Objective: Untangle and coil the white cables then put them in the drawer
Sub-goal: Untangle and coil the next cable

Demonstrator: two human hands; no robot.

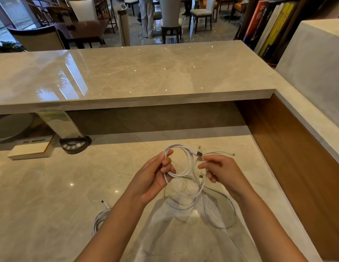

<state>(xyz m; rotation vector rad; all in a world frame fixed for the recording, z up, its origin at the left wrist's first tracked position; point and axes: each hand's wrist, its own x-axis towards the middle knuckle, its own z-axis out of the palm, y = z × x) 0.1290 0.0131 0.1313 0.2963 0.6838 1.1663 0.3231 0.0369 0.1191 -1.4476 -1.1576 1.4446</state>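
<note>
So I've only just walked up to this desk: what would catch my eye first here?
The two hands at the centre: the left hand holds a coiled loop of white cable, while the right hand pinches the strand near its USB plug. Loose white loops trail onto the marble desk below, and another bundle lies left of the left forearm.

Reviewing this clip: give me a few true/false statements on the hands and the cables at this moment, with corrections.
1. The left hand holds a coiled white cable. True.
2. The right hand rests empty on the counter. False: it pinches cable near the USB plug.
3. Another cable bundle lies on the counter beside the left forearm. True.
4. All cables are already coiled. False: loose loops trail below the hands.
</note>
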